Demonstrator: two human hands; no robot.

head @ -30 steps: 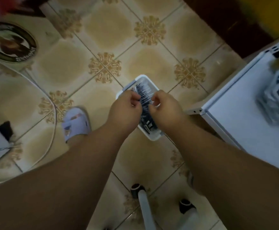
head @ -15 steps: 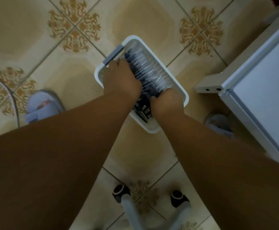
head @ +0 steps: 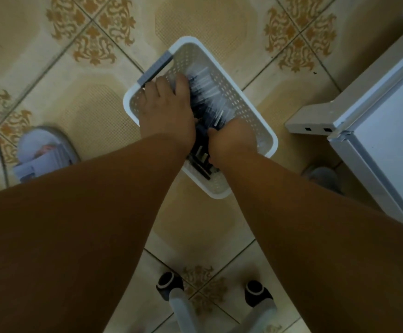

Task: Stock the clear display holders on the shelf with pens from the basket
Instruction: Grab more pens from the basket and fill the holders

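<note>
- White perforated basket (head: 265,131) sits on the floor, pens (head: 205,97) piled inside.
- Left hand (head: 167,114) lies spread on the pile; right hand (head: 231,143) curls in, grip hidden.
- Loose pens could slip and scatter when lifted.

The basket (head: 265,133) sits on the floor (head: 207,20) at frame centre, pens (head: 205,97) inside. Both hands reach into it, left hand (head: 167,114) beside right hand (head: 229,140). A slipper (head: 42,150) lies at left, the shelf (head: 387,131) at right, chair legs (head: 179,301) at bottom.
</note>
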